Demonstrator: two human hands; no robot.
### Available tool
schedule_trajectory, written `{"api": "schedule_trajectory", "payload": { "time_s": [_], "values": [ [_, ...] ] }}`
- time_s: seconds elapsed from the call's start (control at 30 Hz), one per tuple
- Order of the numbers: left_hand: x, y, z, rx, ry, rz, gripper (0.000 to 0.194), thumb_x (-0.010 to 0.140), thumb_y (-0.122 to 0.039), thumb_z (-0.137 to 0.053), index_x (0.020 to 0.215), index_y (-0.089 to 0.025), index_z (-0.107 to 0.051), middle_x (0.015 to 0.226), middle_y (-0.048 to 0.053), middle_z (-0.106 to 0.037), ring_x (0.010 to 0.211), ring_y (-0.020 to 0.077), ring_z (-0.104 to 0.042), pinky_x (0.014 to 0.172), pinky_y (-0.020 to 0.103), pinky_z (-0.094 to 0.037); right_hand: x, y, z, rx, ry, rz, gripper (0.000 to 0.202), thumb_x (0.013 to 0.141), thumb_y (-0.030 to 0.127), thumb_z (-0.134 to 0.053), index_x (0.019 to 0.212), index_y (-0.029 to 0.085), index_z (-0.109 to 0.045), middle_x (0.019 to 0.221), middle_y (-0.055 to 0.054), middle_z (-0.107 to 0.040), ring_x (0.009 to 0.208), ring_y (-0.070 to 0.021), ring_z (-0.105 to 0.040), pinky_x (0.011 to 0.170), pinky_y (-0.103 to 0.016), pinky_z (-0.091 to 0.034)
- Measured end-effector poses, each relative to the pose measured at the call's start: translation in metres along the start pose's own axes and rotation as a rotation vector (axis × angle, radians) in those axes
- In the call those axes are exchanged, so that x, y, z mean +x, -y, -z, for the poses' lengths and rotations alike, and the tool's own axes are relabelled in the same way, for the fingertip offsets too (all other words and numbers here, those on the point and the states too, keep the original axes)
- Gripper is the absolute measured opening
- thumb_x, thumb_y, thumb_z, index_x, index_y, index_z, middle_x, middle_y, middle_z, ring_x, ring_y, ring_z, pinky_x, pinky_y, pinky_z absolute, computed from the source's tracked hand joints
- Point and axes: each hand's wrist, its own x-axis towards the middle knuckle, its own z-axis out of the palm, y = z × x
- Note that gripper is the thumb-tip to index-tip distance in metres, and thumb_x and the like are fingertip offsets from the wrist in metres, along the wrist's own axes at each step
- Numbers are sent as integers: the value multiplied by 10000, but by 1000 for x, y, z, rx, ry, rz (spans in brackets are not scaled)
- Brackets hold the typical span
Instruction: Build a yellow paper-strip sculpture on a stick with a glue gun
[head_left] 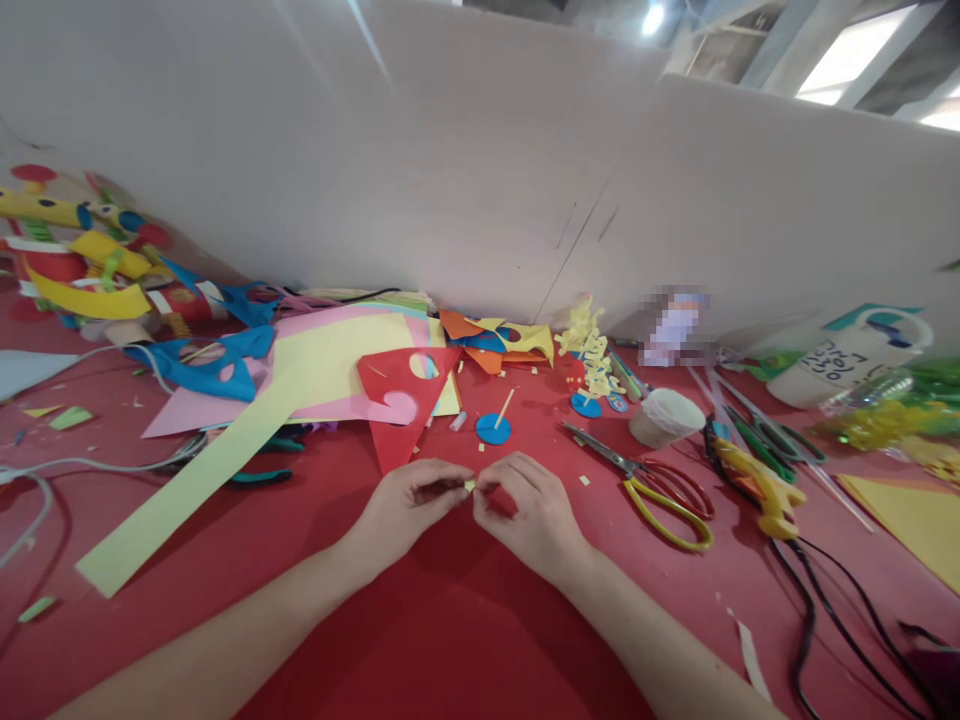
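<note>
Lone head-worn view, forward and down over the table [450,640], seemingly fairly near.

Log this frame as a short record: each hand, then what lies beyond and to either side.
Left hand: fingertips pinched at a small yellow piece
Right hand: fingertips pinched at the same piece
Beyond hands: blue disc with a thin stick
Right side: scissors, yellow glue gun
Left side: pale yellow paper strip
Surface: red tabletop

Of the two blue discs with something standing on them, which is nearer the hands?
The left disc, bearing only a bare, tilted stick; the other disc carries a frilly yellow cluster.
</note>
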Motion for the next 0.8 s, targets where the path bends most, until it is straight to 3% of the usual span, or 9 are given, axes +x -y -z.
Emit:
{"api": "schedule_trajectory", "payload": {
  "time_s": [0.23,0.57,0.8],
  "values": [
    [0,0,-1,84,49,-47,103,736,-218,-588,789,-201,-675,846,29,-688,783,162,-626,766,284,-503,-1,3,-1,-143,17,93,120,711,97,-478,682,197,-537,623,-20,-587,596,-153,-536,569,-273,-448],
    [5,1,0,-114,45,60,249,703,-269,-630,937,-184,-614,902,39,-667,856,174,-619,797,326,-497,-3,-2,-4,161,-13,-130,110,706,91,-530,734,197,-541,680,-6,-590,648,-132,-556,608,-243,-472],
    [5,4,1,-63,12,35,168,744,-260,-598,895,-189,-581,900,29,-637,872,163,-601,818,327,-485,-3,-3,-3,197,-42,-192,106,730,96,-530,748,196,-560,690,-5,-583,645,-128,-549,622,-242,-471]
  ]
}}
